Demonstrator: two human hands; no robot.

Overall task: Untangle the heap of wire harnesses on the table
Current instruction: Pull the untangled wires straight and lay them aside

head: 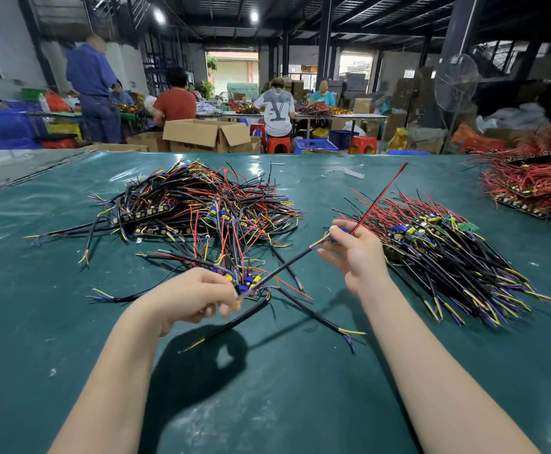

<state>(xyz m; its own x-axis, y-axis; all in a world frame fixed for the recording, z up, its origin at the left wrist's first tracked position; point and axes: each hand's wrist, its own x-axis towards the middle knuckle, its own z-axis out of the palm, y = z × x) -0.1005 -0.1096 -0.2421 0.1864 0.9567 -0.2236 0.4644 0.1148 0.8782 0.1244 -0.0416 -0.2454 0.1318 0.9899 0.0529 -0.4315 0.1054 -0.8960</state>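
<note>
Open cardboard box (207, 134) on the floor past the far edge of the tabletop (267, 404), flaps up, inside hidden from this angle. Blue crate (315, 145) further right, contents not readable either.

On the green tabletop: tangled heap (195, 204) of black, red and yellow harnesses left of centre, a few stragglers spilling toward the near edge. Neater pile (438, 247) to the right, cables roughly lined up, plus a mostly red pile (536, 188) at the far right.

Both bare forearms stretched out over the tabletop. Right hand (354, 253) raised, palm turned inward, thumb and forefinger pinching 1 harness (287, 263) at its little board end, other fingers loose, its red wire sticking up and away. Left hand (192, 296) lower, fingers curled, pinching the same harness's stripped tail right by the heap's nearest strands.
</note>
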